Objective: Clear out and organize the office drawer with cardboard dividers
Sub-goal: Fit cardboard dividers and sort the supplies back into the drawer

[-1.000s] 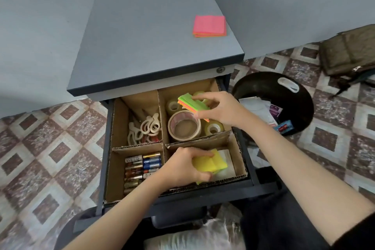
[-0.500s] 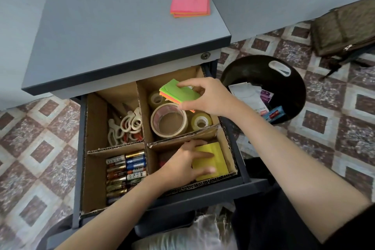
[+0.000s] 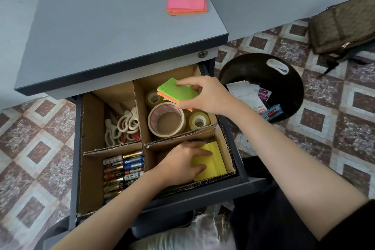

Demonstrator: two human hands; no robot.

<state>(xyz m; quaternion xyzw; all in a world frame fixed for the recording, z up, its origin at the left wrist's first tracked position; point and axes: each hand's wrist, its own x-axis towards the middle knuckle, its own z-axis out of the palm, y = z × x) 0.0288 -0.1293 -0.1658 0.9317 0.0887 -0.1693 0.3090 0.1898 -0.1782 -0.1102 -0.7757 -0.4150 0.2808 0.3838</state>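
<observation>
The open drawer (image 3: 246, 180) is split by cardboard dividers (image 3: 140, 111) into four compartments. My left hand (image 3: 182, 164) lies with straight fingers on a yellow sticky-note pad (image 3: 215, 165) in the near right compartment. My right hand (image 3: 205, 95) pinches a green and orange sticky-note pad (image 3: 174, 90) above the far right compartment, over the tape rolls (image 3: 166, 119). Scissors (image 3: 125, 126) fill the far left compartment. Batteries (image 3: 123, 170) lie in the near left one.
A pink sticky-note pad (image 3: 186, 1) lies on the grey cabinet top (image 3: 101, 26). A black bin (image 3: 284, 79) with papers and wrappers stands on the tiled floor to the right of the drawer. A brown bag (image 3: 343, 26) lies further right.
My left hand has laid the yellow pad flat in the near right compartment and its fingers have straightened on it. My right hand has kept the green pad over the tapes.
</observation>
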